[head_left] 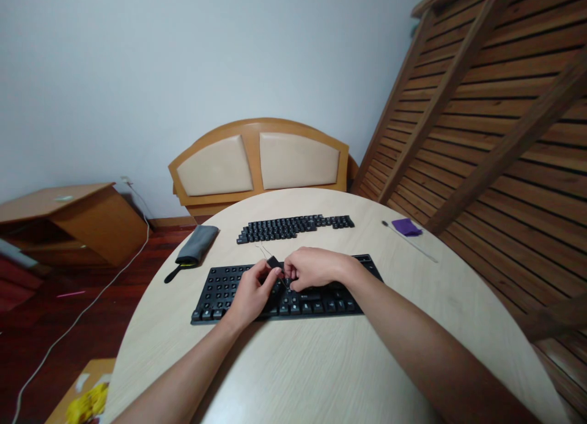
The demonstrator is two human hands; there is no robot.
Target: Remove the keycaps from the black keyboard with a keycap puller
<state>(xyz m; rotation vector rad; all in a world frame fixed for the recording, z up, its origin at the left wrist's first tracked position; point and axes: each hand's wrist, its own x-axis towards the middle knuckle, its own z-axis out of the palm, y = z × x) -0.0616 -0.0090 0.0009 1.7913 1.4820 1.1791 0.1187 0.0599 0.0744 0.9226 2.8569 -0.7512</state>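
Centrally in the head view, a black keyboard [296,308] is seen lying on the round table [316,363]. Over it, a dark-handled wire tool [274,262] is pinched in the left hand [251,289]. The right hand [309,268] is held curled just beside; whether anything is gripped there cannot be told. Beyond, keycaps [279,228] are laid in rows between a grey pouch [199,241] and a purple cloth [406,227].

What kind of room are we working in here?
Probably a bedroom in a home: a padded wooden headboard stands against the wall behind the round table, with a low wooden cabinet to the left.
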